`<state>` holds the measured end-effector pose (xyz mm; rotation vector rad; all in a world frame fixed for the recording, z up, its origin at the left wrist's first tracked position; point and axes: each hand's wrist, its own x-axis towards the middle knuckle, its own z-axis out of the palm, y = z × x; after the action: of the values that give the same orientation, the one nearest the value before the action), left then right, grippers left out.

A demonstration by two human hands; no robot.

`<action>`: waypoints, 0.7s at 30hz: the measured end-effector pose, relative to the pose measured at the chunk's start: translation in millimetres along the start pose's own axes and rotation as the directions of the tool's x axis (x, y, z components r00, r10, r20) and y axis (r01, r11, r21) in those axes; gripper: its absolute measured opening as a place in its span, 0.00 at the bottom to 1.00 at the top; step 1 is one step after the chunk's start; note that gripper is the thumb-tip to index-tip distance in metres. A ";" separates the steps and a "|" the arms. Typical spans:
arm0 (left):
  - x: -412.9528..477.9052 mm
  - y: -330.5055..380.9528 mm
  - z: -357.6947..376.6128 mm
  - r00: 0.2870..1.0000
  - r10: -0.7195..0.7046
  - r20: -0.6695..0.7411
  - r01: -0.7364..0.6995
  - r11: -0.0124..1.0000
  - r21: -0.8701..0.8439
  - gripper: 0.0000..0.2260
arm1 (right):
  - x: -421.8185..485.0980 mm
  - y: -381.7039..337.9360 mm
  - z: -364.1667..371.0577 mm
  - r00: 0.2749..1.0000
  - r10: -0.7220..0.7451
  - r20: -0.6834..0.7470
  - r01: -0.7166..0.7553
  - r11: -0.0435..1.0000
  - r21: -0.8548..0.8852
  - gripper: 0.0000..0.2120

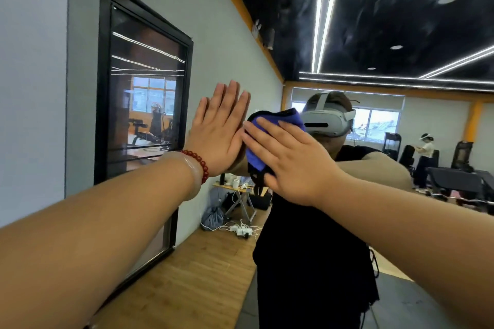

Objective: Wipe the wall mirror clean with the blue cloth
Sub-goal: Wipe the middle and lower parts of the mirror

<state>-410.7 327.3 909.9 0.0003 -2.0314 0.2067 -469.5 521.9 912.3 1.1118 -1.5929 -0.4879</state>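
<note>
Pressing the cloth to the glass is judged to be the step in hand, and it is shown only by the head view. The blue cloth [280, 115] is bunched against the wall mirror [315, 235] under the right hand [288, 157], whose fingers are spread nearly straight over it rather than curled round it. The cloth is thus pinned between palm and glass, level with the reflected headset [328, 120]. The left hand [219, 131] is laid flat on the glass just beside the cloth, fingers straight and close together, pointing up, with nothing held. A red bead bracelet [199, 163] is worn on that wrist. A black-framed panel [144, 104] is seen to the left on the grey wall; whether it belongs to the room or to the reflection cannot be told.

For a good wipe, pressure should be spread evenly through the whole palm, so that the cloth is not dragged by the fingertips alone. Overlapping strokes are best worked from the top downward, so that loosened dirt is not carried over cleaned glass. The bunched cloth could be opened into a flatter pad, and a fresh face turned out once one is soiled. Prints are likely to be left by the bare left palm, so that patch should be wiped last. How much of the glass is already clean cannot be judged.
</note>
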 end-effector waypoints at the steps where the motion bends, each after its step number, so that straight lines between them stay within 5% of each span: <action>1: -0.1 -2.1 -0.3 1.000 0.008 -0.005 -0.007 1.000 0.006 0.27 | 4.5 8.4 -1.2 1.000 0.012 -0.029 -0.012 1.000 -0.021 0.32; 6: -0.7 -22.5 -1.6 0.994 0.106 -0.037 -0.102 0.991 0.080 0.27 | 36.6 34.2 -16.8 0.894 0.432 -0.118 -0.436 0.900 -0.006 0.34; 8: 0.3 -36.4 -7.1 0.997 0.059 -0.054 -0.054 0.995 0.084 0.27 | 34.1 14.1 -11.9 0.930 0.350 -0.117 -0.352 0.936 -0.004 0.34; 12: -3.3 -66.3 -11.4 0.999 -0.031 0.014 0.030 0.994 0.101 0.27 | 22.2 -9.6 -0.7 0.999 -0.037 -0.010 0.037 0.999 -0.030 0.32; 14: -5.7 -73.2 -8.1 1.000 -0.002 0.028 -0.002 0.994 0.112 0.27 | 35.6 3.7 -5.1 0.998 0.020 -0.062 -0.021 1.000 -0.023 0.32; 18: -6.2 -74.3 -2.7 1.000 0.001 0.011 -0.002 0.998 0.066 0.27 | 68.8 23.6 -20.9 0.878 0.463 -0.119 -0.463 0.886 0.026 0.34; 21: -7.6 -75.4 -3.0 1.000 0.025 -0.003 -0.025 0.999 0.039 0.27 | 69.3 -14.3 -11.8 0.933 0.351 -0.083 -0.353 0.935 -0.017 0.35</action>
<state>-397.9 252.8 915.5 -0.0012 -2.0246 0.2617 -451.7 458.9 941.8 0.7861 -1.6632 -0.2252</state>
